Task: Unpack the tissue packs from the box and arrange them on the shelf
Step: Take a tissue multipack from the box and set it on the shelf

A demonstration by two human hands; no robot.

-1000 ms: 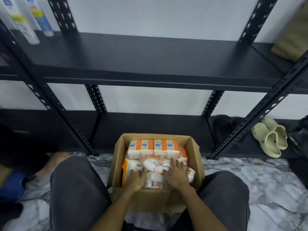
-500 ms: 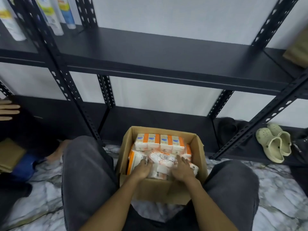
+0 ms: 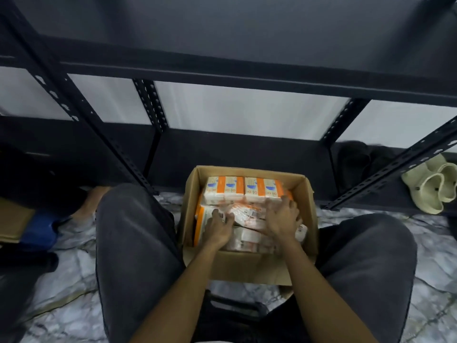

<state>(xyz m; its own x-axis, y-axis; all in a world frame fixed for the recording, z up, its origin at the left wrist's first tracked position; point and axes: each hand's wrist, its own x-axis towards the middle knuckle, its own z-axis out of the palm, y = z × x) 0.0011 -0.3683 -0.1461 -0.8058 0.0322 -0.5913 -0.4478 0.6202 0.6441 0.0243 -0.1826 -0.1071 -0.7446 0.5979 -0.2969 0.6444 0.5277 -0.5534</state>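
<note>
An open cardboard box (image 3: 249, 267) stands on the floor between my knees, packed with white-and-orange tissue packs (image 3: 243, 189). A plastic-wrapped tissue bundle (image 3: 247, 215) lies crosswise on top of the others. My left hand (image 3: 218, 227) grips its left end with curled fingers. My right hand (image 3: 282, 216) lies over its right end, fingers bent down on it and slightly blurred. The black metal shelf rises just behind the box, with its lower board (image 3: 235, 149) and upper board (image 3: 222, 33) bare in front of me.
Pale green clogs (image 3: 430, 186) and a dark bundle (image 3: 358, 157) sit on the lower board at the right. At the left are another person's bare foot (image 3: 91, 201), a blue object (image 3: 39, 231) and flat cardboard (image 3: 12, 224). Slotted shelf posts (image 3: 81, 115) flank the box.
The view has tilted down and closer to the box. My right hand has slid further right and back along the bundle; the left hand stays at its left end.
</note>
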